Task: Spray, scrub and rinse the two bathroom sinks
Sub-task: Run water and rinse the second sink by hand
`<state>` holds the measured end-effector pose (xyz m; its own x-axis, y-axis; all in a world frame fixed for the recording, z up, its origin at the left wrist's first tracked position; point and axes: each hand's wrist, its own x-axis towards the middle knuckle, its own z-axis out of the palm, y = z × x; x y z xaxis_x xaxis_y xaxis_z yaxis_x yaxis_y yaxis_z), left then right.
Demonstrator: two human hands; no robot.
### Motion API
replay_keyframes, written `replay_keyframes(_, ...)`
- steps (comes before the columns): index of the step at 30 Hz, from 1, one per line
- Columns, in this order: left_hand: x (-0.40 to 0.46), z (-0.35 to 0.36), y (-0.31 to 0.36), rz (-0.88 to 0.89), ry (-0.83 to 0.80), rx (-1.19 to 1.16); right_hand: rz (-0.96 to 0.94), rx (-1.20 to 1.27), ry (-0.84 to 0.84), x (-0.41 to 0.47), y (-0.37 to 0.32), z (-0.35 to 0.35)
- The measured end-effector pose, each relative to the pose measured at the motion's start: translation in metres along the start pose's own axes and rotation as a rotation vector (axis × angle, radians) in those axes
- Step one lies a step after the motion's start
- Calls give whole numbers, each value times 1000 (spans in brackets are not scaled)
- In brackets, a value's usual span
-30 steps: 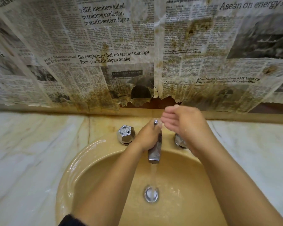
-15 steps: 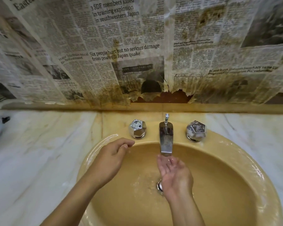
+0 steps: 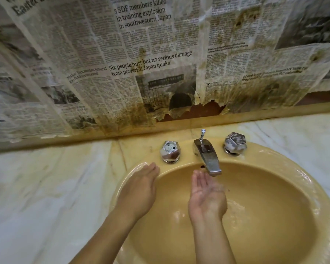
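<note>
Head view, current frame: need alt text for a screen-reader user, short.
A person's right hand is cupped palm-up under the chrome spout of a yellow sink, while the left hand lies flat on the basin's left rim. Two faceted chrome knobs flank the spout, and stained, torn newspaper covers the wall behind the marble counter.

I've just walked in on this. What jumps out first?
The stained, torn newspaper covering the wall behind the sink grabs the eye. Below it, a yellow basin set in a marble counter, with two open hands in it: the right hand cupped palm-up under the metal spout, the left hand resting at the rim.
</note>
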<state>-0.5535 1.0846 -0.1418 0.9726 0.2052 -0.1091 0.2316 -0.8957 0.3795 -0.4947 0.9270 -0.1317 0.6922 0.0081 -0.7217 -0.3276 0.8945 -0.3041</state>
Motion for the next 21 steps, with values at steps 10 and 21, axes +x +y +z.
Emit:
replay_keyframes(10,4,-1,-16,151,-76,74,-36,-336,-128,-17,27,51)
replay_keyframes(21,9,-8,-21,208,-81,130,-275,162,129,6,13,-2)
